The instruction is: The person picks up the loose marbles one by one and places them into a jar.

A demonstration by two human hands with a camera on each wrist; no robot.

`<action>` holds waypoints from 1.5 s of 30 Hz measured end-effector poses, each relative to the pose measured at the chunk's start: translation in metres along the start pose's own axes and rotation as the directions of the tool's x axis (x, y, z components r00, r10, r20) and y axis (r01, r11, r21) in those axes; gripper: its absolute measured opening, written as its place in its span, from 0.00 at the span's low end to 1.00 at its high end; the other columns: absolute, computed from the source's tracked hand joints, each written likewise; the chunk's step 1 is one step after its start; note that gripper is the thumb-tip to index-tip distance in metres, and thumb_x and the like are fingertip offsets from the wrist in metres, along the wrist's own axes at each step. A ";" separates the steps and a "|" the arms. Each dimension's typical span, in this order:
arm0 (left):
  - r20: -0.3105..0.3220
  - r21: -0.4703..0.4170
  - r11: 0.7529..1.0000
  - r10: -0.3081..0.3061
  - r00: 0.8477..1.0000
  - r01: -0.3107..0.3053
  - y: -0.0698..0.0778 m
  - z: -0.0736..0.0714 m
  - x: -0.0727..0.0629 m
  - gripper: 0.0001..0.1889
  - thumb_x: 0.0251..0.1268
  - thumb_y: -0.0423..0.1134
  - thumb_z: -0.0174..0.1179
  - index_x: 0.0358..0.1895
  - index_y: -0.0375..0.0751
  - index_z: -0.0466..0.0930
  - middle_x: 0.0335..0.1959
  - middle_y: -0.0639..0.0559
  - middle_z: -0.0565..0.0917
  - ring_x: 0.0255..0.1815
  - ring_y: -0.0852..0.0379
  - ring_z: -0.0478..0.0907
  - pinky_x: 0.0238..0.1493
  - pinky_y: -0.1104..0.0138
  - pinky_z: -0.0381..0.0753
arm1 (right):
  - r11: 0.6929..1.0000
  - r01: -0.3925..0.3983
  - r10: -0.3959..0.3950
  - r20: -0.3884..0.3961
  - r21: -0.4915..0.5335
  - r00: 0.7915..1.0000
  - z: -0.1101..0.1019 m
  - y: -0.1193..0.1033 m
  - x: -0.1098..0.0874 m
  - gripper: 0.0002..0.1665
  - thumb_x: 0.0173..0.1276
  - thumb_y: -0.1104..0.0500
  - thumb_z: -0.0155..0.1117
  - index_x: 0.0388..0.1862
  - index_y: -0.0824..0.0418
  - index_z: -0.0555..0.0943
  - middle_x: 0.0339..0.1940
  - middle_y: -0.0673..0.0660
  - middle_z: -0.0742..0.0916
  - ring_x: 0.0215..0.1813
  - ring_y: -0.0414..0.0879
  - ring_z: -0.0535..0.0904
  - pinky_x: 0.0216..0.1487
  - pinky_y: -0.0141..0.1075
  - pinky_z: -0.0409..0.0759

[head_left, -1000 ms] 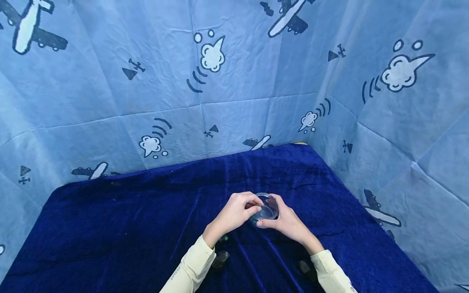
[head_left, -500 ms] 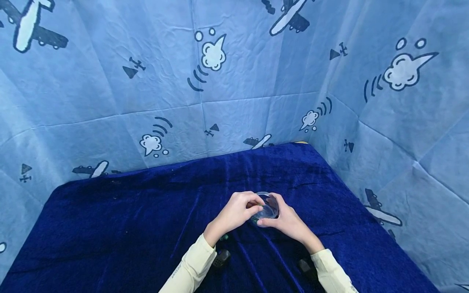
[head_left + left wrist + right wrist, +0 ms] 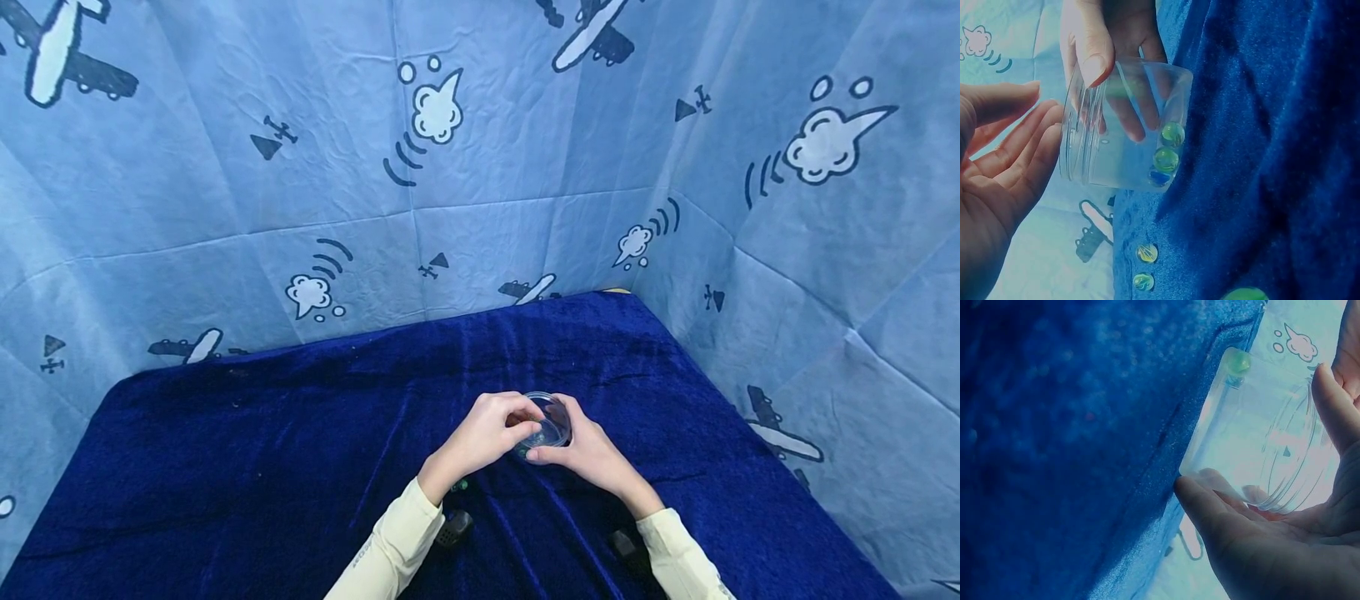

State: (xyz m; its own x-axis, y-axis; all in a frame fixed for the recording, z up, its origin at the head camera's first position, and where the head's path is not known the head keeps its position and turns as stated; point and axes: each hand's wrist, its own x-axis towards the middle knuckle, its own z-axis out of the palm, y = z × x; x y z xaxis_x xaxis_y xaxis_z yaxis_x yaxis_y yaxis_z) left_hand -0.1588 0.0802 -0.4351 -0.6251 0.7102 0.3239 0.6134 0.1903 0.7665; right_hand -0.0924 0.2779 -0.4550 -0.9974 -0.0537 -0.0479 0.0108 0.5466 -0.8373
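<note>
Nothing legible, dark lettering (image 3: pixel 362 553) on left sleeve (image 3: pixel 401 533), too small to read

We see a pale cream left sleeve (image 3: pixel 390 542) and matching right sleeve (image 3: pixel 678 550), each bearing small, unreadable dark marks (image 3: pixel 363 552); a dark unit (image 3: pixel 453 529) shows beside each cuff (image 3: pixel 429 498).

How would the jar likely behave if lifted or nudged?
The jar looks like thin, clear plastic, so probably light. It shows no dent under the right hand, so it seems fairly stiff. The round marbles inside lie at its bottom and would likely roll if it tilted.
</note>
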 end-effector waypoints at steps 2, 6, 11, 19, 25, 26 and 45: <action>0.000 0.001 1.000 0.001 1.000 -0.001 -0.001 0.000 0.000 0.05 0.70 0.30 0.65 0.44 0.35 0.88 0.42 0.48 0.88 0.41 0.61 0.85 0.45 0.73 0.83 | 1.000 -0.001 0.001 0.001 -0.001 1.000 0.000 0.000 0.000 0.56 0.61 0.48 0.80 0.77 0.66 0.59 0.72 0.72 0.74 0.70 0.63 0.74 0.67 0.57 0.74; 0.000 0.012 1.000 0.006 1.000 -0.006 -0.001 0.000 0.000 0.06 0.70 0.30 0.64 0.45 0.34 0.88 0.41 0.48 0.88 0.40 0.61 0.84 0.45 0.73 0.82 | 1.000 0.000 0.000 0.007 0.004 1.000 0.000 -0.001 0.000 0.56 0.61 0.49 0.80 0.78 0.66 0.58 0.72 0.72 0.74 0.70 0.63 0.74 0.66 0.57 0.74; -0.004 0.019 1.000 0.012 1.000 -0.012 -0.001 -0.001 0.000 0.06 0.71 0.30 0.63 0.45 0.34 0.88 0.41 0.49 0.88 0.39 0.62 0.83 0.45 0.72 0.82 | 1.000 -0.007 0.007 0.007 0.012 1.000 0.000 -0.002 0.000 0.56 0.61 0.50 0.80 0.78 0.66 0.58 0.72 0.72 0.74 0.71 0.63 0.74 0.67 0.57 0.74; -0.052 0.031 0.999 0.020 0.998 -0.018 -0.003 -0.003 -0.003 0.06 0.72 0.32 0.63 0.44 0.35 0.88 0.41 0.50 0.88 0.38 0.62 0.82 0.44 0.72 0.82 | 1.000 -0.020 0.020 0.004 -0.003 1.000 0.000 -0.002 0.000 0.56 0.60 0.50 0.80 0.77 0.66 0.59 0.72 0.72 0.75 0.67 0.61 0.76 0.64 0.55 0.76; -0.097 0.021 1.000 0.007 0.995 -0.005 -0.006 -0.010 -0.007 0.05 0.72 0.33 0.64 0.44 0.38 0.88 0.42 0.51 0.87 0.39 0.61 0.82 0.43 0.71 0.83 | 1.000 -0.012 0.011 -0.015 -0.015 1.000 0.001 -0.001 0.001 0.54 0.59 0.51 0.81 0.76 0.67 0.61 0.69 0.71 0.77 0.64 0.60 0.79 0.62 0.53 0.77; -0.107 0.020 1.000 0.007 0.994 -0.005 -0.007 -0.011 -0.009 0.05 0.72 0.32 0.64 0.44 0.39 0.88 0.42 0.50 0.87 0.38 0.61 0.82 0.43 0.70 0.83 | 1.000 -0.010 0.010 -0.020 -0.018 1.000 0.002 -0.001 0.001 0.54 0.59 0.51 0.81 0.76 0.67 0.61 0.68 0.71 0.77 0.64 0.59 0.79 0.62 0.53 0.77; -0.181 0.036 0.990 -0.125 0.975 0.133 -0.035 -0.042 -0.052 0.05 0.70 0.30 0.65 0.43 0.34 0.88 0.42 0.50 0.88 0.42 0.55 0.85 0.45 0.64 0.85 | 1.000 0.011 -0.012 -0.035 -0.023 0.999 0.002 -0.001 0.001 0.55 0.57 0.52 0.83 0.74 0.68 0.62 0.68 0.73 0.78 0.66 0.63 0.77 0.65 0.55 0.74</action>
State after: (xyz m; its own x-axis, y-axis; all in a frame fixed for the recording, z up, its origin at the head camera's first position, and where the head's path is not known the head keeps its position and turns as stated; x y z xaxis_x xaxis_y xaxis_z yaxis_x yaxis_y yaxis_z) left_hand -0.1687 0.0081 -0.4555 -0.7738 0.5462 0.3208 0.5414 0.3075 0.7825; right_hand -0.0928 0.2755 -0.4557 -0.9994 -0.0307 -0.0184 -0.0022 0.5655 -0.8248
